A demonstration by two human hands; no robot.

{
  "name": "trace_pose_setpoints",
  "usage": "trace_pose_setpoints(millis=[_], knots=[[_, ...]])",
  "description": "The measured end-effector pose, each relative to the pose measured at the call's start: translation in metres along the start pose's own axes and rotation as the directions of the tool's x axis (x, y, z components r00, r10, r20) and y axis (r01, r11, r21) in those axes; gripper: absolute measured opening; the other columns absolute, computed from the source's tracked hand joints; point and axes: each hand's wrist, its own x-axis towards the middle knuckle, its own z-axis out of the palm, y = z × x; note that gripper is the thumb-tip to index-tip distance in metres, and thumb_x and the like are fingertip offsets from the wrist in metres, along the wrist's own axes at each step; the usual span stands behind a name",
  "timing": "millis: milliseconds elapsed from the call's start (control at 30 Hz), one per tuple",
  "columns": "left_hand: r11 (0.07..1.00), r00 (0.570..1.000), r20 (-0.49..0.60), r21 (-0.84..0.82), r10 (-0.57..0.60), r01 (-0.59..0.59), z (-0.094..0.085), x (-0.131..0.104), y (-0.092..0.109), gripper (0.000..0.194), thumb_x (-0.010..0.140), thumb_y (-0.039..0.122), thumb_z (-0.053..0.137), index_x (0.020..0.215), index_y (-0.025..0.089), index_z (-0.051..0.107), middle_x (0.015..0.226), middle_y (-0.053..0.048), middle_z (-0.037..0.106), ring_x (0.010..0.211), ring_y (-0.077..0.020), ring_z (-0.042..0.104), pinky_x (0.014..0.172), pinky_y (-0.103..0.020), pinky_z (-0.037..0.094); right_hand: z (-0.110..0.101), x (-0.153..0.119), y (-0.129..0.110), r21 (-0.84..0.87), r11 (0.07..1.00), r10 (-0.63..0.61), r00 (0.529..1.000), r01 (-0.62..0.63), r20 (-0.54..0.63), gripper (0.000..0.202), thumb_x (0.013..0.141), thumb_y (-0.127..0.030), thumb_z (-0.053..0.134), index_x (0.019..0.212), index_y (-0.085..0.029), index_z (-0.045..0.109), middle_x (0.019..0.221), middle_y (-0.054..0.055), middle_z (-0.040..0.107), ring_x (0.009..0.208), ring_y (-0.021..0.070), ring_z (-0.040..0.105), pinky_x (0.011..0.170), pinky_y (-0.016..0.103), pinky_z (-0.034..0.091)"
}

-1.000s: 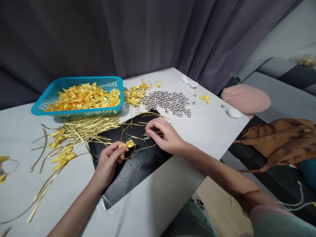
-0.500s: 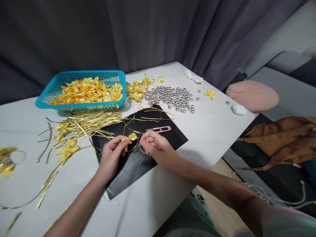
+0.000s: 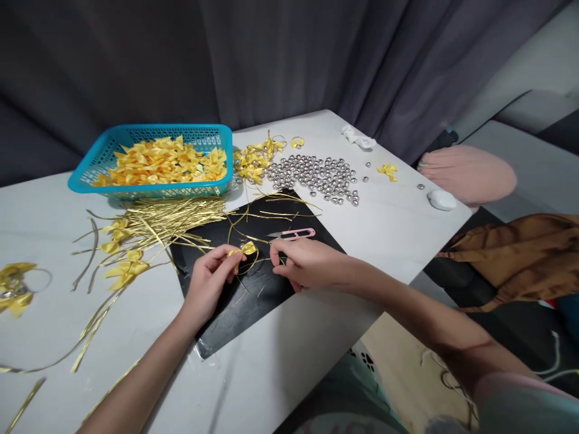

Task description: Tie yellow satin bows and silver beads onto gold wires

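- Head view: pinched yellow bow (image 3: 249, 248) in left hand (image 3: 208, 280), above black mat (image 3: 271, 289).
- Curled right hand (image 3: 312, 260) near thin strand (image 3: 270, 259) — could not confirm grip.
- Likely required steady pinch — even tension.

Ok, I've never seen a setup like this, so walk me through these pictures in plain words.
There is no machine here: a person works with two bare hands. Every picture comes from one camera worn on the person's head, looking forward and down.

The left hand pinches a yellow bow with a thin gold loop beside it. The right hand is curled near small pink scissors; whether it grips anything is hard to tell.

Both hands are over a black sheet on a white table. Beyond the left hand lie a pile of gold strips and a blue basket of yellow ribbon pieces. Small silver beads are scattered to the right of the basket.
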Motion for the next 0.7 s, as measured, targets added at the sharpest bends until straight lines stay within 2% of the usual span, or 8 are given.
trace_pose_setpoints(millis=[100, 200, 333, 467, 533, 600, 700], knots=[[1.000, 1.000, 0.001, 0.012, 0.004, -0.004, 0.000, 0.000, 0.000, 0.019, 0.075, 0.034, 0.068, 0.066, 0.018, 0.069, 0.052, 0.004, 0.047, 0.048, -0.0091, 0.038, 0.046, -0.022, 0.028, 0.000, 0.003, 0.004, 0.104, 0.995, -0.015, 0.991, 0.001, 0.133, 0.012, 0.083, -0.022, 0.051, 0.079, -0.022, 0.041, 0.050, -0.006, 0.059, 0.045, 0.0103, 0.053, 0.047, 0.020, 0.036], [1.000, 1.000, 0.003, 0.020, 0.006, -0.006, 0.000, 0.001, 0.000, 0.019, 0.075, 0.035, 0.068, 0.066, 0.018, 0.070, 0.053, 0.004, 0.049, 0.048, -0.0093, 0.038, 0.046, -0.022, 0.028, -0.001, 0.008, 0.009, 0.204, 0.979, -0.025, 0.981, -0.015, 0.192, 0.022, 0.079, -0.026, 0.061, 0.073, -0.021, 0.041, 0.049, -0.007, 0.058, 0.043, 0.0085, 0.052, 0.045, 0.019, 0.039], [1.000, 1.000, 0.005, 0.025, 0.009, -0.010, 0.000, 0.001, -0.001, 0.019, 0.075, 0.035, 0.069, 0.068, 0.018, 0.070, 0.054, 0.003, 0.050, 0.049, -0.0093, 0.039, 0.047, -0.022, 0.029, -0.008, 0.013, 0.011, 0.262, 0.964, -0.010, 0.981, -0.042, 0.192, 0.030, 0.074, -0.034, 0.070, 0.069, -0.019, 0.045, 0.059, -0.003, 0.063, 0.046, 0.0083, 0.055, 0.044, 0.019, 0.041], [1.000, 1.000, 0.007, 0.024, 0.008, -0.008, 0.000, 0.001, -0.002, 0.018, 0.076, 0.034, 0.068, 0.068, 0.018, 0.069, 0.054, 0.004, 0.050, 0.049, -0.0094, 0.039, 0.047, -0.022, 0.029, -0.018, 0.006, 0.008, 0.366, 0.930, -0.043, 0.986, -0.019, 0.160, 0.015, 0.076, -0.023, 0.068, 0.079, -0.017, 0.054, 0.076, 0.002, 0.071, 0.067, 0.0113, 0.066, 0.059, 0.020, 0.048], [1.000, 1.000, 0.008, 0.024, 0.005, -0.005, -0.001, 0.001, -0.002, 0.018, 0.076, 0.034, 0.068, 0.069, 0.018, 0.069, 0.054, 0.004, 0.050, 0.049, -0.0095, 0.039, 0.047, -0.022, 0.029, -0.024, -0.001, 0.007, 0.395, 0.918, -0.080, 0.991, 0.032, 0.104, 0.007, 0.080, -0.017, 0.061, 0.086, -0.016, 0.056, 0.086, 0.005, 0.073, 0.076, 0.0127, 0.069, 0.064, 0.021, 0.049], [1.000, 1.000, 0.010, 0.023, 0.002, -0.002, -0.001, 0.001, -0.003, 0.018, 0.077, 0.034, 0.067, 0.069, 0.018, 0.070, 0.055, 0.003, 0.051, 0.050, -0.0096, 0.039, 0.047, -0.022, 0.029, -0.029, -0.009, 0.005, 0.306, 0.947, -0.102, 0.995, 0.100, -0.010, 0.009, 0.086, -0.014, 0.052, 0.094, -0.016, 0.056, 0.091, 0.007, 0.072, 0.071, 0.0124, 0.069, 0.063, 0.023, 0.048], [1.000, 1.000, 0.011, 0.020, 0.001, -0.001, -0.001, 0.001, -0.003, 0.018, 0.076, 0.035, 0.067, 0.069, 0.018, 0.070, 0.055, 0.003, 0.052, 0.049, -0.0096, 0.039, 0.047, -0.022, 0.029, -0.035, -0.019, 0.002, -0.022, 0.990, -0.144, 0.976, 0.142, -0.161, 0.019, 0.091, -0.013, 0.045, 0.107, -0.018, 0.054, 0.077, 0.002, 0.069, 0.056, 0.0110, 0.062, 0.058, 0.023, 0.043]])
